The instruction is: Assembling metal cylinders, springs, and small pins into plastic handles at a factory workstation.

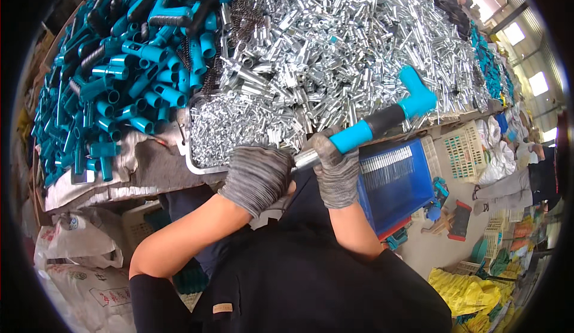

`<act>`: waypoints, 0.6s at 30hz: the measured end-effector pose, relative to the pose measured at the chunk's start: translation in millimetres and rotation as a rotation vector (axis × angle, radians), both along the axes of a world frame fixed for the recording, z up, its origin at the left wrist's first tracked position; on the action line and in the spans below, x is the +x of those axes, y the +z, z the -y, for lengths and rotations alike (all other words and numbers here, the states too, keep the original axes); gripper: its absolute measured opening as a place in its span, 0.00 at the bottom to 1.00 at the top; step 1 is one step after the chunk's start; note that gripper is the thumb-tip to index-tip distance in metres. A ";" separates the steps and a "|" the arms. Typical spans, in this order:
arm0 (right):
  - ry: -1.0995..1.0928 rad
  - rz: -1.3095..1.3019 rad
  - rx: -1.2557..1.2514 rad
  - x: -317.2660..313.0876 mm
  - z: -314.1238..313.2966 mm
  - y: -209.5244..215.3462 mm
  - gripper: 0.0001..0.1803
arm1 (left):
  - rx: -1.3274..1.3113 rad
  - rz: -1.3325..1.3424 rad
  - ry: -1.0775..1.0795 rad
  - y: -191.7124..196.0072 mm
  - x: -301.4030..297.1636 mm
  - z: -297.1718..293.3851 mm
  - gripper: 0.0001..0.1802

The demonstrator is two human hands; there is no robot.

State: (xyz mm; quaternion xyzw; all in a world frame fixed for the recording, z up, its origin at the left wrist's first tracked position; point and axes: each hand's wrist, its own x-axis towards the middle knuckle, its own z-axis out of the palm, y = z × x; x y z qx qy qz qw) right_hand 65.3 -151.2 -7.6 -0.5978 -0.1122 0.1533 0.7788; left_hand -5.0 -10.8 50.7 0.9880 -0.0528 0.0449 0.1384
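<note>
Right of the silver rectangular metal tray, the grey-gloved right hand gripped a teal-and-black angled plastic handle with a silver metal shaft. The grey-gloved left hand met the shaft's end; hidden fingers left its grip unclear. Straight, steady alignment likely helped.

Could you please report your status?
Right hand gripping teal-and-black tool. Left hand at its metal end. Metal parts heaped beyond; nothing visibly blocking.

Windows glare white along the curved right.
</note>
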 end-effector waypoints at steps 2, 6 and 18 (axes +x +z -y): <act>-0.085 0.044 0.097 -3.6 -0.8 -6.9 0.10 | -0.158 -0.251 0.033 0.4 -3.2 1.1 0.15; 0.322 -0.022 0.217 8.9 8.8 -24.6 0.09 | -1.456 -0.990 -0.029 0.4 -14.1 -9.4 0.18; 0.242 0.061 0.318 -3.8 0.2 -6.1 0.15 | -0.957 -0.738 -0.119 -7.2 -16.0 -2.4 0.16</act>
